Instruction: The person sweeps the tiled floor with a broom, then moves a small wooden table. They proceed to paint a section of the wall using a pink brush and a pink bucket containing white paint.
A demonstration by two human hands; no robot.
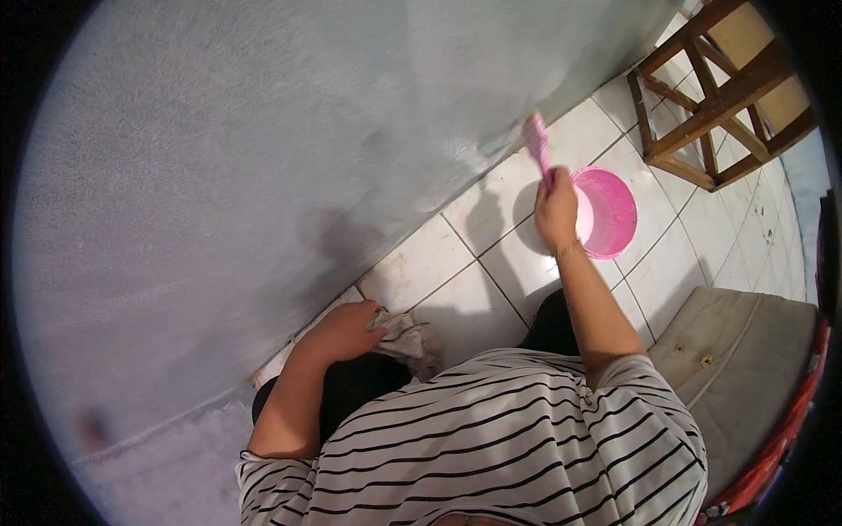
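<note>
While the right hand [556, 210] grips a pink-handled paintbrush [537, 145] raised against the grey wall [263, 149], just beside the round pink plastic bucket [610, 210], the left hand [342, 331] clutches a crumpled stained rag [408, 337] farther from that bucket.

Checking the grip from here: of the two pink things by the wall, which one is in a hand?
The pink brush, gripped by the right hand; the pink bucket just sits on the floor tiles.

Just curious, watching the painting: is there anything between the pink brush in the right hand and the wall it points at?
Nothing visible. The right hand holds the pink brush over the pink bucket, its bristles close against the grey wall. The wooden stool stands off to the right, and the left hand rests on a cloth lower down.
</note>
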